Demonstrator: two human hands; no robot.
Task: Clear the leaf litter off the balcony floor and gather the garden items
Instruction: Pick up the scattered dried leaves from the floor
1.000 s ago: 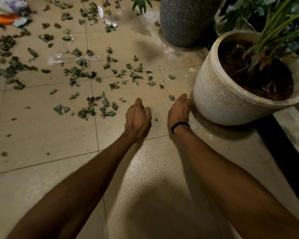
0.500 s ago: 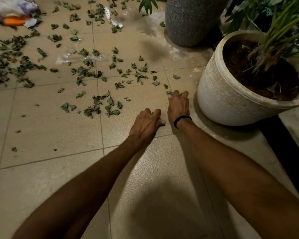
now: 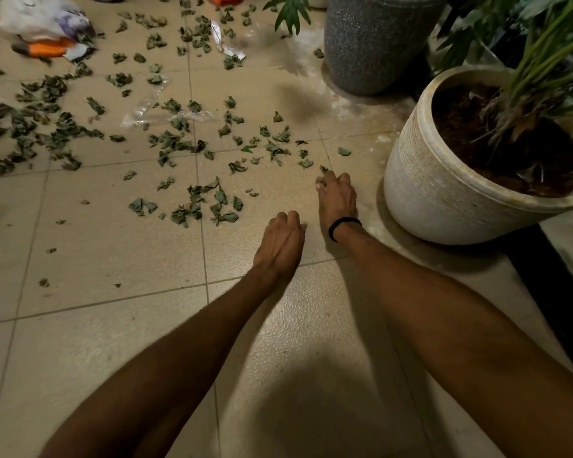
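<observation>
The leaf litter (image 3: 220, 206) is spread over the tiled balcony floor (image 3: 113, 259), thickest at the far left and thinning toward the ribbed white pot (image 3: 444, 200); the nearest scraps lie just beyond both hands. The left hand (image 3: 283, 239) is held low over the tile with its fingers curled into a loose fist, and a leaf scrap shows at its fingertips, so it is judged to be holding gathered litter. The right hand (image 3: 338, 200), marked by a black wristband (image 3: 344, 225), is set beside the white pot with its fingers bent down onto 1 small leaf; whether that leaf is pinched or only touched cannot be told. The leaves look dry, curled and very light, so little grip force is judged to be needed, and they are likely to crumble if squeezed hard. They are best raked together by the fingertips and scooped in clumps, not lifted singly. A clear plastic wrapper (image 3: 166, 117) lies flat among the leaves and is expected to be limp and slippery, best taken by an edge. An orange item (image 3: 47, 47) is seen far left, blurred.
</observation>
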